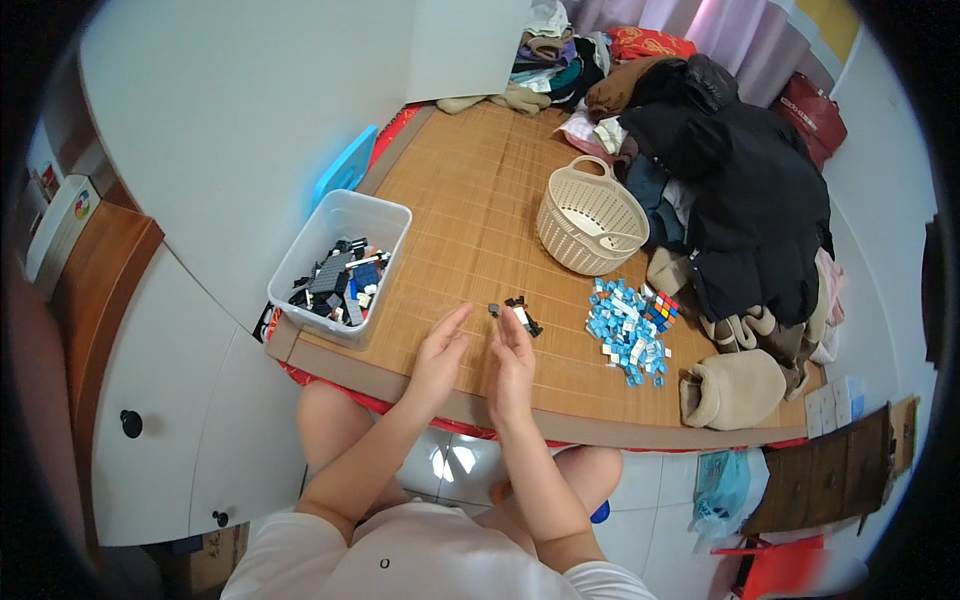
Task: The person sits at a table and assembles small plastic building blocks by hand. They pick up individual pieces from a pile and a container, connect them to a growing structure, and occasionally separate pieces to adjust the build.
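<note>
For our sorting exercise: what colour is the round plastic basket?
Cream, the round plastic basket; head view shows it.

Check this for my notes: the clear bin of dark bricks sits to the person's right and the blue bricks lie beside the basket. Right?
Not quite. The head view shows the clear bin of dark bricks on the person's left, not right. The blue bricks do lie beside the basket.

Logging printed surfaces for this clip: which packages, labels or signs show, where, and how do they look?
White rectangular box with a small multicoloured round mark: far left, on the brown wooden ledge.
Flattened brown cardboard sheet: lower right, on the floor beside the mat-covered table.
No screens.
</note>
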Action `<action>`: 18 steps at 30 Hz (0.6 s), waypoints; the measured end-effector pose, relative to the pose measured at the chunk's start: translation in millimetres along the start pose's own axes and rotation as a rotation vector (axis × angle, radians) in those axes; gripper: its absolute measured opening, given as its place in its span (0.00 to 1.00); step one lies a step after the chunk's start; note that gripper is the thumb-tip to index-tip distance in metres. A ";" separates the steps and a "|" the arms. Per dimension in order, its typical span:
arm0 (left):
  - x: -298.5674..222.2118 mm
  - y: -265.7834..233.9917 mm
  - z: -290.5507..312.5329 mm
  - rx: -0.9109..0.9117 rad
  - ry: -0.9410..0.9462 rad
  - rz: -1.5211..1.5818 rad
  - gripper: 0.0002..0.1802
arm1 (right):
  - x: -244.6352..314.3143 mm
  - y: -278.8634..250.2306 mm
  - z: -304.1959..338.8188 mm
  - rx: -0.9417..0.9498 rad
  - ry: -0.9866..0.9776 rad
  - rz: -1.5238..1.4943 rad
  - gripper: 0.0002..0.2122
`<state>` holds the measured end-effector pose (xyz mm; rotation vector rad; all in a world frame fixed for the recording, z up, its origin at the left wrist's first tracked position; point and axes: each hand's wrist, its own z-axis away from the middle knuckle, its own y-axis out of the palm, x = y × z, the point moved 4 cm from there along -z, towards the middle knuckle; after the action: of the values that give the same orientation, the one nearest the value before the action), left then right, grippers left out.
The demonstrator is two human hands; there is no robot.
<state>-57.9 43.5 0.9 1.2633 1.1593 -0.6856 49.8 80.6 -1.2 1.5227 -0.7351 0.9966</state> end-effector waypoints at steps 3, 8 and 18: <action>35.1 0.8 -20.1 0.013 -0.003 -0.075 0.25 | 4.0 -25.8 -0.6 -0.125 0.000 0.084 0.24; 56.4 8.8 -49.0 -0.009 0.070 -0.374 0.25 | 8.9 -63.1 -13.3 -0.207 0.036 0.306 0.25; 63.0 45.6 -101.6 0.210 0.182 -0.838 0.21 | -16.6 -92.2 -35.9 -0.114 -0.106 0.822 0.26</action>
<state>-24.9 162.9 -31.2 0.9893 1.8268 -1.3506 115.5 132.0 -57.0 1.1760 -1.5314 1.4365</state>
